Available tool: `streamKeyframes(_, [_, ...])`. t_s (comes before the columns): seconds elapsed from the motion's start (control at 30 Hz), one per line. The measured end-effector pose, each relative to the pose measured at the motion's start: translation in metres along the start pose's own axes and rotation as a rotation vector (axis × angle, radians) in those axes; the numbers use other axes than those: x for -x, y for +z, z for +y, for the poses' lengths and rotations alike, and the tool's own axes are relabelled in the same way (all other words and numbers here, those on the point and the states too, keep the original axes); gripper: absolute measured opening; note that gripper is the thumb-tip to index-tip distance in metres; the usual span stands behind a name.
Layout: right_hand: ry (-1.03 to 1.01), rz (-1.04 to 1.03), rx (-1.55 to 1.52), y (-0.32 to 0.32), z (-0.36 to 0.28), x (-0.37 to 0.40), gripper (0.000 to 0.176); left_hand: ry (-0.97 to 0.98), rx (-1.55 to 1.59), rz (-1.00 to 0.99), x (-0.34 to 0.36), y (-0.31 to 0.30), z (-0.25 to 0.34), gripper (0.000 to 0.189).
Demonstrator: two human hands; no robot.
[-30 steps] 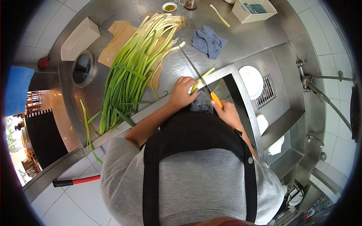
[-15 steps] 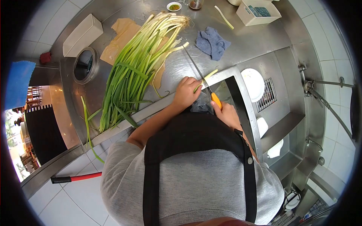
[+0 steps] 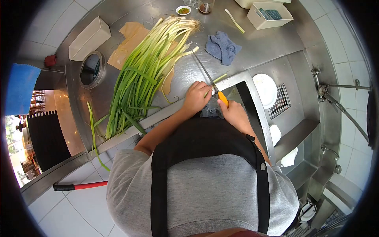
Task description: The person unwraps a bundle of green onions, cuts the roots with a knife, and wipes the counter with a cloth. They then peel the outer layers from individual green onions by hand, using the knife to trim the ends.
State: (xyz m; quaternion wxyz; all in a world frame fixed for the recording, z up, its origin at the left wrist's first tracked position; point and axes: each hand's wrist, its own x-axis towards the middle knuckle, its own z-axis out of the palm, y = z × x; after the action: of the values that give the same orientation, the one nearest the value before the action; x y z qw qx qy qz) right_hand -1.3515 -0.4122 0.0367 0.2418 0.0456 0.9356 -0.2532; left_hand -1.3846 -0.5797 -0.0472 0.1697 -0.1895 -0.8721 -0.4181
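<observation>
My left hand (image 3: 196, 98) is closed on a green onion stalk (image 3: 220, 78) at the front edge of the steel counter, its thin end sticking out to the right past the blade. In my right hand (image 3: 234, 113) is a knife (image 3: 223, 98), gripped by its yellow handle. The long blade slants up and left across the stalk, just beside my left fingers. A large heap of green onions (image 3: 136, 85), roots at the top and leaves toward me, lies left of my hands. Below the knife, clear plastic (image 3: 211, 111) shows in an opening.
A blue cloth (image 3: 222, 47) lies crumpled beyond the knife tip. To the right are a sink (image 3: 294, 71) and a white plate (image 3: 264, 91). Brown paper (image 3: 128, 37) sticks out from under the heap. A sauce dish (image 3: 183, 10) and a cream bin (image 3: 270, 15) stand at the back.
My right hand has shifted slightly up and left with the knife, and the blade has slid a little along. My left hand stays on the stalk.
</observation>
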Motion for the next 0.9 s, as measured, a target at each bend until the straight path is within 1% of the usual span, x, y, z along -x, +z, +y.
streamKeyframes(0.1, [-0.03,0.017,0.006,0.002,0.006,-0.002,0.06,-0.019,-0.031,0.021,0.002,0.001,-0.006,0.015])
streamKeyframes(0.17, [-0.062,0.047,-0.039,0.0,0.009,0.001,0.06,-0.054,0.031,0.082,0.002,0.001,-0.013,0.013])
streamKeyframes(0.23, [-0.045,-0.016,-0.089,-0.002,0.017,0.0,0.061,-0.221,0.231,0.121,0.001,-0.012,-0.013,0.011])
streamKeyframes(0.27, [-0.018,-0.007,-0.11,0.0,0.02,-0.001,0.059,-0.289,0.364,0.166,-0.001,-0.024,-0.013,0.012])
streamKeyframes(0.3, [-0.022,0.035,-0.204,0.003,0.021,0.0,0.055,-0.464,0.52,0.193,0.001,-0.029,-0.022,0.013])
streamKeyframes(0.37, [-0.02,0.023,-0.386,-0.003,0.012,0.003,0.047,-0.683,0.618,0.246,0.002,-0.069,-0.041,0.011])
streamKeyframes(0.43, [-0.03,-0.002,-0.521,-0.006,0.005,0.0,0.043,-0.59,0.561,0.549,0.004,-0.132,-0.048,0.009])
streamKeyframes(0.47, [-0.04,0.019,-0.519,-0.007,0.003,-0.003,0.043,-0.72,0.473,0.631,0.007,-0.172,-0.049,0.008])
streamKeyframes(0.5, [-0.051,0.02,-0.555,-0.008,0.003,-0.006,0.044,-0.69,0.495,0.77,0.018,-0.204,-0.065,0.008])
streamKeyframes(0.53, [-0.066,0.031,-0.555,-0.008,0.002,-0.007,0.045,-0.595,0.295,0.873,0.035,-0.237,-0.089,0.008])
streamKeyframes(0.57, [-0.078,0.044,-0.553,-0.008,0.002,-0.009,0.045,-0.496,0.066,0.919,0.059,-0.27,-0.118,0.01])
streamKeyframes(0.6, [-0.077,0.045,-0.554,-0.007,0.002,-0.01,0.045,-0.702,-0.384,0.929,0.067,-0.299,-0.11,0.016])
streamKeyframes(0.63, [-0.08,0.034,-0.546,-0.007,0.002,-0.011,0.045,-0.673,-0.57,0.957,0.09,-0.322,-0.131,0.018])
streamKeyframes(0.67, [-0.085,0.024,-0.54,-0.007,0.002,-0.012,0.045,-0.673,-0.846,0.911,0.113,-0.342,-0.15,0.015])
streamKeyframes(0.7, [-0.084,0.027,-0.542,-0.006,0.002,-0.013,0.045,-0.619,-0.984,0.87,0.141,-0.359,-0.178,0.014])
streamKeyframes(0.73, [-0.081,0.013,-0.522,-0.004,0.002,-0.013,0.045,-0.734,-1.021,0.804,0.157,-0.369,-0.188,0.014])
streamKeyframes(0.77, [-0.076,0.0,-0.502,-0.003,0.003,-0.013,0.045,-0.73,-1.018,0.801,0.172,-0.376,-0.198,0.014])
streamKeyframes(0.83, [-0.064,-0.006,-0.494,0.0,0.003,-0.013,0.045,-0.835,-1.103,0.574,0.196,-0.383,-0.217,0.013])
streamKeyframes(0.87, [-0.057,-0.017,-0.485,0.001,0.003,-0.013,0.045,-0.809,-1.034,0.568,0.205,-0.383,-0.225,0.013])
streamKeyframes(0.9, [-0.053,-0.013,-0.486,0.001,0.002,-0.013,0.045,-0.805,-1.029,0.565,0.204,-0.383,-0.226,0.013])
